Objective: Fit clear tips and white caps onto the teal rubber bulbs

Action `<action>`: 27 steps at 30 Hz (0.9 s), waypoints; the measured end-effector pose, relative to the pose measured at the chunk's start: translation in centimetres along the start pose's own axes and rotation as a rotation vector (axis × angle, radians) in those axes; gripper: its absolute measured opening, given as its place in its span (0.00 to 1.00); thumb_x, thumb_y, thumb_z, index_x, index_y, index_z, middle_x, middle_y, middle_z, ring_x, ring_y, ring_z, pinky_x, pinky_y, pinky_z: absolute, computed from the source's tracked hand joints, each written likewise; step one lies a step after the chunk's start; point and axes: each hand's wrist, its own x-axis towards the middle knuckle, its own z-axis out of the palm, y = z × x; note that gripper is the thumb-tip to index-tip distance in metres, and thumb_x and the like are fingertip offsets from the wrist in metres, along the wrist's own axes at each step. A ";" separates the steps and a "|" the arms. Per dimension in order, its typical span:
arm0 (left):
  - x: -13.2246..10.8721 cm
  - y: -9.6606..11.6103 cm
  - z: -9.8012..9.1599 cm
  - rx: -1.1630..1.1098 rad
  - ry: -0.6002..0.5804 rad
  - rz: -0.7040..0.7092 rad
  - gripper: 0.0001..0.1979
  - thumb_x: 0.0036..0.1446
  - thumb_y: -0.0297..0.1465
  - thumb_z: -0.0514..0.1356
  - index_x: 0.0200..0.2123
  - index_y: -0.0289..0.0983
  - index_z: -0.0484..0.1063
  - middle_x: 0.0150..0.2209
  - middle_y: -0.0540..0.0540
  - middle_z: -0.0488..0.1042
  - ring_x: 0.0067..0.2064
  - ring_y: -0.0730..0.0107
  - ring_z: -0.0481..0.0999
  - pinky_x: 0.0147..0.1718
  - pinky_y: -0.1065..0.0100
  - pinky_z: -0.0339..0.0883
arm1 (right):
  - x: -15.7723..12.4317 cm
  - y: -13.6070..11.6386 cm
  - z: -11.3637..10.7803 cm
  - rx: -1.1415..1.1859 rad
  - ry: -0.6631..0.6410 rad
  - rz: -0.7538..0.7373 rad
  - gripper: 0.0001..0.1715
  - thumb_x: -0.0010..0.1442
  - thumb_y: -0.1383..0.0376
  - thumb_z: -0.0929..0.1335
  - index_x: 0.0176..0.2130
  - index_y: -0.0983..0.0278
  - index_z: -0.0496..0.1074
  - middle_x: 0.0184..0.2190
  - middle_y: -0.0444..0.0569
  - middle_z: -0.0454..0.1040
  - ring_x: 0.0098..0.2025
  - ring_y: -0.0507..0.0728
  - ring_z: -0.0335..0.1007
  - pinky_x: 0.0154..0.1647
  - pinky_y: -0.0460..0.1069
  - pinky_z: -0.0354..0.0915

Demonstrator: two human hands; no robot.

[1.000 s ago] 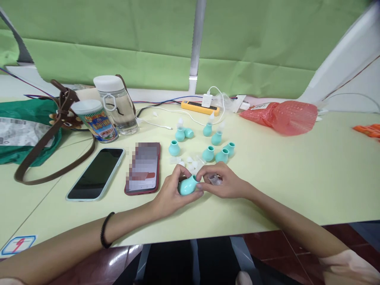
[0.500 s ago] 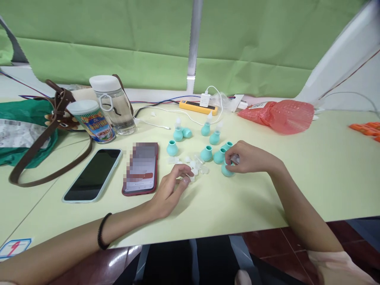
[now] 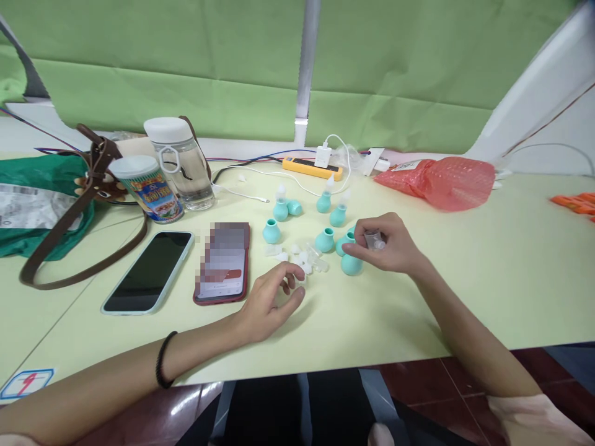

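The person's left hand [image 3: 269,303] is empty; the right hand [image 3: 394,244] is loaded.
On the counter [image 3: 395,322], the left fingers curve, released, beside white tips [image 3: 304,267]; the right fingers grasp clear tubes [image 3: 373,240] at the nearest teal bulb [image 3: 352,266], contact unclear. More bulbs [image 3: 272,231] sit beyond.

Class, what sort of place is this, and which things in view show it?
Probably a small workshop or assembly desk: several matching teal bulbs and loose clear parts sit on a long table, with a power strip behind.
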 end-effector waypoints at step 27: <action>0.3 -0.5 0.2 -0.117 0.234 0.065 0.10 0.48 0.25 0.59 0.37 0.35 0.69 0.33 0.44 0.71 0.35 0.69 0.70 0.30 0.68 0.68 | -2.6 -2.5 7.5 0.922 -0.062 0.312 0.11 0.45 0.68 0.69 0.32 0.67 0.67 0.21 0.42 0.65 0.16 0.46 0.60 0.14 0.42 0.60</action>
